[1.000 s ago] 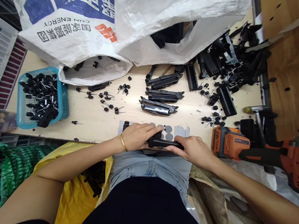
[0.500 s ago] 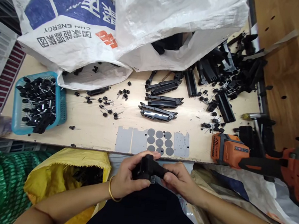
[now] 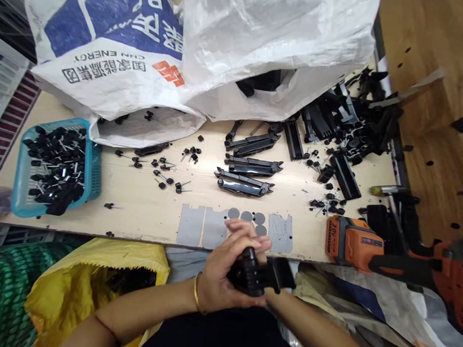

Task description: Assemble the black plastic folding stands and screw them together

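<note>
In front of my body, below the table's edge, my left hand (image 3: 223, 272) is wrapped round a black plastic part (image 3: 252, 275). The part has a ribbed, knuckle-like body, and a flat black piece (image 3: 283, 274) sticks out to its right. My right hand (image 3: 262, 257) is behind the part and against my left hand; most of it is hidden, including its grip. Beyond the hands, grey rectangles and discs (image 3: 246, 216) lie on the table. Farther back rest several long black folding assemblies (image 3: 243, 185).
A blue basket (image 3: 97, 175) of black-headed pins stands left. White woven sacks (image 3: 276, 31) cover the back. Loose black parts (image 3: 345, 175) are piled right, near an orange cordless power tool (image 3: 355, 242). A yellow sack (image 3: 73, 267) and a green sack (image 3: 11, 284) are below left.
The black part has turned, showing its ribbed body and a flat piece pointing right. My right hand has moved from its right end to behind it, closer to my left hand.
</note>
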Available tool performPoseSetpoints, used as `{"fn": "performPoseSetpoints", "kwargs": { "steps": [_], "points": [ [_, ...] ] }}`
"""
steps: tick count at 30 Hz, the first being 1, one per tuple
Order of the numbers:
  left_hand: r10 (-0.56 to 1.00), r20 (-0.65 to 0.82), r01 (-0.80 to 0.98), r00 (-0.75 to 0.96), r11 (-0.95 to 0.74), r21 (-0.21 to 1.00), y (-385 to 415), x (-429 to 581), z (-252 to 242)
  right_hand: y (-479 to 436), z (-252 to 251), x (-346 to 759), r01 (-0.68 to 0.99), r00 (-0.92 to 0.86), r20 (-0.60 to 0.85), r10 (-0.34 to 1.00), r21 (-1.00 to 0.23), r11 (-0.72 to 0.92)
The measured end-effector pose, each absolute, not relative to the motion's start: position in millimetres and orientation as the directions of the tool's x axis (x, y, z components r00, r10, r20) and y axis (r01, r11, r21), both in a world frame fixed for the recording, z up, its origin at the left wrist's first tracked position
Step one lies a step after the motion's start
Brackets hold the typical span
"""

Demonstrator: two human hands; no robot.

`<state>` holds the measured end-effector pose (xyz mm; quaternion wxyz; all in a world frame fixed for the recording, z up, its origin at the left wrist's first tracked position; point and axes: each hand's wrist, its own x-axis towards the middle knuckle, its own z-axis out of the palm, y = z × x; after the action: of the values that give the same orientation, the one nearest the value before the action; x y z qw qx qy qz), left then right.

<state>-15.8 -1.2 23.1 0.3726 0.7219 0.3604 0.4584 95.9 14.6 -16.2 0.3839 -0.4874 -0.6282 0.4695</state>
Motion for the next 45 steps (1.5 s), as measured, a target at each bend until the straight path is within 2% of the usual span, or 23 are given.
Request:
{"fn": "performPoseSetpoints", "kwargs": {
  "steps": [2, 4, 6, 7, 8, 10, 13, 17, 19, 22, 24, 27, 29, 31, 33, 35, 37, 39, 42, 43, 45],
  "points": [
    [0.750, 0.540, 0.271, 0.382, -0.649, 0.711, 10.8, -14.2, 0.7, 44.7, -27.3, 120.4, 0.276, -0.123, 0.059, 0.991, -0.957, 0.091],
    [0.630, 0.617, 0.418, 0.470, -0.775, 0.474, 27.3, -12.1, -28.1, 89.4, -32.7, 151.6, 0.391, -0.021, 0.123, 0.992, -0.913, 0.121],
    [0.581, 0.582, 0.541, 0.569, -0.798, 0.267, 45.5, -8.6, -56.5, 142.0, -34.8, 175.2, 0.692, -0.105, 0.246, 0.964, -0.678, 0.248],
    [0.573, 0.546, 0.577, 0.610, -0.795, 0.189, 54.1, -6.5, -68.3, 167.9, -35.6, 181.0, 0.782, -0.183, 0.261, 0.948, -0.546, 0.301],
    [0.576, 0.505, 0.602, 0.643, -0.788, 0.133, 61.7, -4.3, -77.8, 191.7, -36.5, 182.3, 0.837, -0.263, 0.245, 0.933, -0.423, 0.347],
    [0.586, 0.435, 0.622, 0.684, -0.780, 0.071, 73.8, -0.5, -89.9, 229.6, -38.6, 173.6, 0.871, -0.391, 0.156, 0.907, -0.257, 0.419],
    [0.590, 0.387, 0.620, 0.709, -0.782, 0.056, 85.9, 3.4, -95.8, 258.4, -41.4, 147.6, 0.891, -0.433, 0.045, 0.900, -0.132, 0.435],
    [0.649, 0.365, 0.677, 0.667, -0.733, 0.066, 101.8, 7.8, -96.8, 265.0, -39.5, 123.6, 0.921, -0.379, 0.044, 0.924, -0.077, 0.382],
    [0.682, 0.360, 0.710, 0.636, -0.701, 0.073, 108.6, 10.1, -96.6, 266.7, -34.4, 122.4, 0.921, -0.369, 0.044, 0.929, -0.120, 0.371],
    [0.709, 0.326, 0.725, 0.626, -0.683, 0.094, 111.2, 12.9, -93.1, 272.5, -22.2, 135.1, 0.890, -0.369, -0.032, 0.929, -0.299, 0.343],
    [0.716, 0.298, 0.715, 0.631, -0.686, 0.136, 108.7, 14.7, -87.3, 276.4, -15.9, 151.1, 0.922, -0.243, -0.048, 0.969, -0.321, 0.216],
    [0.711, 0.331, 0.665, 0.620, -0.701, 0.259, 108.8, 11.1, -75.0, 277.7, -17.5, 178.1, 0.983, 0.092, 0.005, 0.996, -0.163, -0.090],
    [0.734, 0.377, 0.653, 0.565, -0.677, 0.339, 117.6, -5.1, -66.3, 274.4, -24.3, 193.1, 0.987, 0.134, -0.024, 0.991, -0.088, -0.136],
    [0.824, 0.371, 0.732, 0.428, -0.557, 0.392, 133.5, -38.9, -59.0, 267.6, -30.5, 204.2, 0.993, 0.112, -0.041, 0.993, -0.026, -0.113],
    [0.949, 0.278, 0.879, 0.147, -0.254, 0.403, 152.4, -88.3, -54.2, 257.2, -33.0, 212.2, 0.994, 0.112, -0.026, 0.993, 0.021, -0.112],
    [0.965, 0.148, 0.938, -0.216, 0.163, 0.307, 168.3, -142.7, -52.3, 241.9, -32.1, 218.8, 0.990, 0.140, -0.037, 0.989, 0.035, -0.139],
    [0.907, 0.034, 0.900, -0.420, 0.412, 0.139, 177.6, -189.5, -52.2, 220.7, -30.0, 224.3, 0.987, 0.161, -0.042, 0.986, 0.013, -0.161],
    [0.911, 0.001, 0.909, -0.412, 0.411, 0.072, 180.0, -221.2, -51.0, 193.2, -27.8, 228.2, 0.989, 0.140, 0.000, 0.990, -0.039, -0.140],
    [0.950, 0.019, 0.947, -0.311, 0.308, 0.093, 172.6, -238.5, -44.0, 143.0, -24.4, 229.4, 0.987, 0.029, 0.104, 0.994, -0.160, -0.012],
    [0.967, 0.054, 0.964, -0.247, 0.239, 0.119, 166.8, -236.9, -41.2, 125.4, -23.0, 228.1, 0.977, -0.019, 0.118, 0.993, -0.208, 0.044],
    [0.986, 0.162, 0.980, -0.031, -0.002, 0.199, 149.0, -222.7, -38.4, 91.6, -21.0, 223.1, 0.939, -0.127, 0.109, 0.986, -0.308, 0.155]
  ]
}}
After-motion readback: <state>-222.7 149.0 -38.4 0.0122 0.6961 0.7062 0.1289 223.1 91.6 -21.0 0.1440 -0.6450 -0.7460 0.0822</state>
